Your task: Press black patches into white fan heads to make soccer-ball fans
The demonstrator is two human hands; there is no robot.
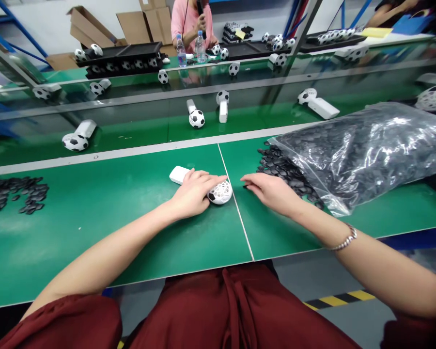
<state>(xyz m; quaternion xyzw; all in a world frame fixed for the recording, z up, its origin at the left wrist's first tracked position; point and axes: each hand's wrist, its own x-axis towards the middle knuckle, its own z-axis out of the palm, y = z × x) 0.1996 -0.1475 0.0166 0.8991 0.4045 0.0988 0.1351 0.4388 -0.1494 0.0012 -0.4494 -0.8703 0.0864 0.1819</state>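
My left hand (194, 194) is wrapped over a handheld device with a white handle (179, 175) and a round soccer-ball-patterned head (220, 193), holding it against the green tabletop. The head has white lattice openings and a few black patches. To its right, my right hand (267, 191) pinches a small black piece (245, 186) between thumb and fingers, a short way from the ball head. Behind that hand lies a heap of small black pieces (281, 167), spilling from a clear plastic bag (366, 150) full of the same.
Another heap of black pieces (16, 194) lies at the table's left. Beyond the ledge, a green conveyor belt (138, 123) carries several soccer-ball devices. Across it stand black trays (123, 58), water bottles (200, 48) and a person in a pink top (181, 22).
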